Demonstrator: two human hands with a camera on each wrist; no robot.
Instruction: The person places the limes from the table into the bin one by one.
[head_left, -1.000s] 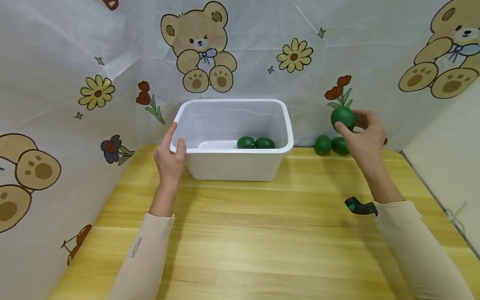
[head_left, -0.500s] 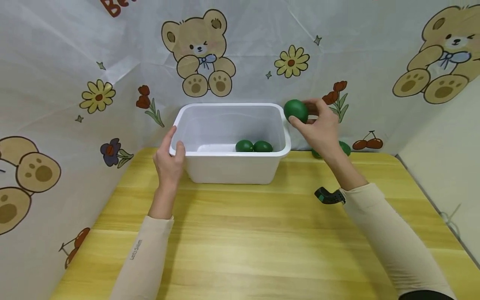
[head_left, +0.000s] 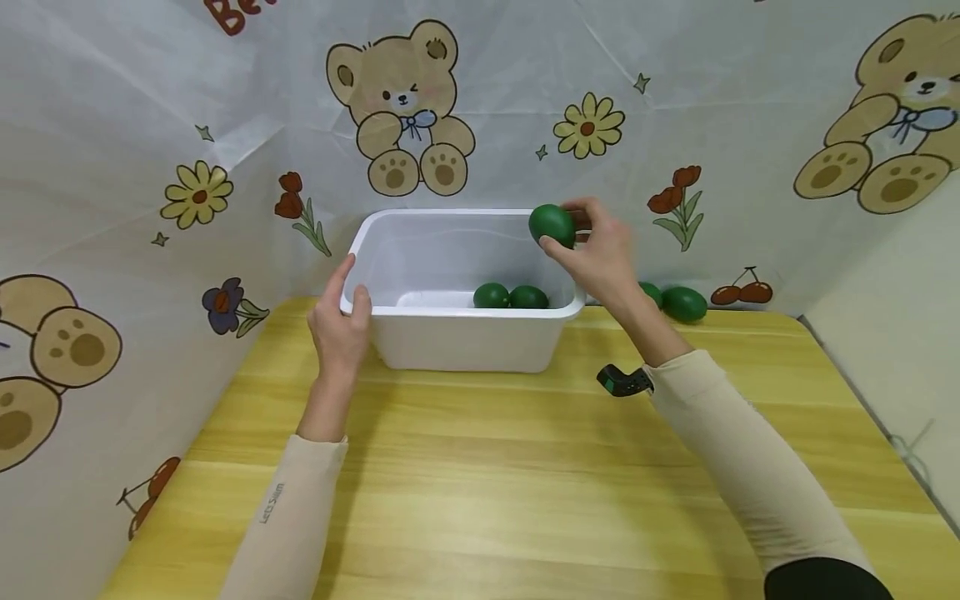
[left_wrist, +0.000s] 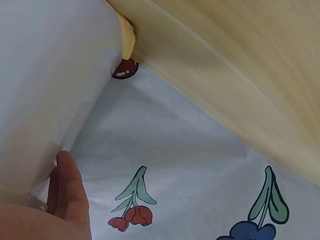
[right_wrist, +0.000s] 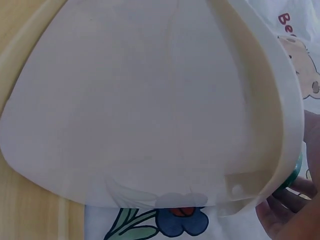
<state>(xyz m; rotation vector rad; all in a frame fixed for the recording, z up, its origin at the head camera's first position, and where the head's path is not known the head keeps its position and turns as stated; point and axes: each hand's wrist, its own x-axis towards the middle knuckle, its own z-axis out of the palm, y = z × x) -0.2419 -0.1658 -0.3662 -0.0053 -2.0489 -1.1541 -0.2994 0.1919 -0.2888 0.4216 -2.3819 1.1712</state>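
A white plastic bin [head_left: 465, 343] stands at the back of the table. My left hand [head_left: 337, 327] holds its left end, thumb at the front corner and fingers along the outside; in the left wrist view the fingers [left_wrist: 72, 187] touch the bin's outer wall. Over the bin's right end, my right hand [head_left: 602, 257] pinches a dark green oval fruit [head_left: 551, 226] between thumb and fingers. The right wrist view shows only a sliver of this fruit [right_wrist: 295, 174] past the bin's rim. Two similar green fruits, a left one [head_left: 491, 296] and a right one [head_left: 528, 297], lie inside the bin.
Right of the bin, another green fruit [head_left: 684, 305] lies at the table's back edge, beside one [head_left: 651, 293] partly hidden by my right forearm. A printed cloth [head_left: 510, 75] hangs behind the wooden table [head_left: 480, 483]. A black strap [head_left: 624, 381] sticks out at my right wrist.
My right hand has carried the green fruit leftward, from above the fruits at the right to over the bin's right end. My left hand stays on the bin.
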